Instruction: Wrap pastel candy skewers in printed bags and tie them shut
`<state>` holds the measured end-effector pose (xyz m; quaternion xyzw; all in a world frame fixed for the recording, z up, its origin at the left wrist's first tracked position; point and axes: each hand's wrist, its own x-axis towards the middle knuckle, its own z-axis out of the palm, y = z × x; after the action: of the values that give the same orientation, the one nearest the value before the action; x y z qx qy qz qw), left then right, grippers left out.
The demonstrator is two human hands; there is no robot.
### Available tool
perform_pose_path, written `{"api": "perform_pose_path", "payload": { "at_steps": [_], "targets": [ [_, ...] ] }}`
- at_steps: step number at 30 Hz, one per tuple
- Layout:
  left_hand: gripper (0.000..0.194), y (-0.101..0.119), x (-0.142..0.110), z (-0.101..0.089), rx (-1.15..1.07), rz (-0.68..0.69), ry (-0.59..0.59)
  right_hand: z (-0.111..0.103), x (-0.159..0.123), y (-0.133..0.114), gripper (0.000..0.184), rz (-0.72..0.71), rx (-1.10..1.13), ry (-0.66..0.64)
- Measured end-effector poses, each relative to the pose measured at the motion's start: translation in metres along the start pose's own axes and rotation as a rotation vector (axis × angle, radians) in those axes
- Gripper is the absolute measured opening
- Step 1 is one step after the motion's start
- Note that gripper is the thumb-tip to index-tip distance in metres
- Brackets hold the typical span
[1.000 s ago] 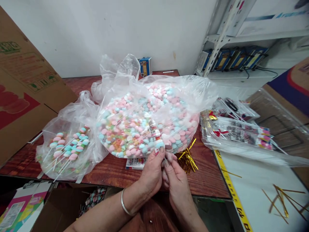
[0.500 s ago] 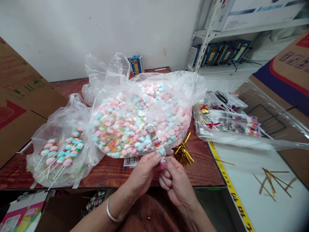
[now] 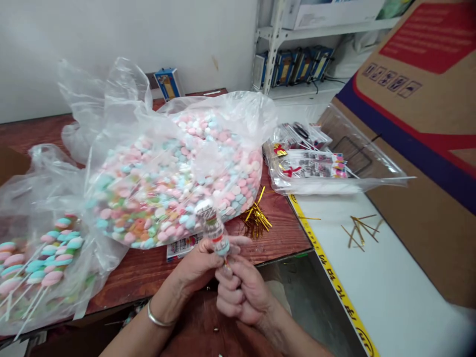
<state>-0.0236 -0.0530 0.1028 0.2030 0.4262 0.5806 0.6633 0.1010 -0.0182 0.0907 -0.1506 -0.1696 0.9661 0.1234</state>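
Observation:
Between my hands a marshmallow pop in a printed clear wrapper stands tilted, somewhat blurred, with a pale blue piece showing near its lower end. My left hand is closed around the lower part of the wrapper from the left, one finger reaching out behind it. Pinched below that, the wrapper's bottom end is in my right hand, whose fingers are curled. Just beyond lies a large clear bag of pastel marshmallows. Several marshmallow sticks rest on another plastic bag at the left.
Gold twist ties lie on the dark red table, with more loose ties on the white surface to the right. A clear tray holds wrapped pops and black-handled scissors. A large carton stands at right.
The view has swung to the right, so everything sits further left. The wrapped pop has turned in my hands, and my right hand now grips its bottom end lower down.

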Motion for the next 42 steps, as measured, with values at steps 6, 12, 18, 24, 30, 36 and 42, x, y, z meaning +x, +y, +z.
{"api": "perform_pose_path", "payload": {
  "at_steps": [6, 12, 18, 24, 30, 36, 42],
  "targets": [
    [0.031, 0.005, -0.008, -0.008, 0.101, 0.131, 0.165, -0.016, -0.007, -0.011, 0.041, -0.268, -0.749, 0.21],
    [0.02, 0.015, -0.043, -0.057, 0.544, 0.321, 0.593, -0.05, -0.008, -0.025, 0.021, -0.489, -1.813, 0.708],
    [0.016, 0.01, -0.07, -0.073, 0.735, 0.343, 0.67, -0.053, 0.014, -0.025, 0.018, -0.468, -2.29, 0.65],
    [0.016, 0.006, -0.078, -0.078, 0.73, 0.358, 0.665, -0.051, 0.028, -0.031, 0.02, -0.512, -2.298, 0.554],
    [0.019, 0.011, -0.077, -0.067, 0.781, 0.36, 0.733, -0.045, 0.027, -0.036, 0.017, -0.65, -2.017, 0.556],
    [0.014, 0.021, -0.07, -0.056, 1.014, 0.492, 0.745, -0.035, 0.009, -0.038, 0.021, -0.658, -1.636, 0.584],
    [0.023, 0.013, -0.043, -0.036, 1.423, 0.756, 0.609, 0.002, 0.001, -0.018, 0.023, -0.569, -1.221, 0.469]
  ]
}}
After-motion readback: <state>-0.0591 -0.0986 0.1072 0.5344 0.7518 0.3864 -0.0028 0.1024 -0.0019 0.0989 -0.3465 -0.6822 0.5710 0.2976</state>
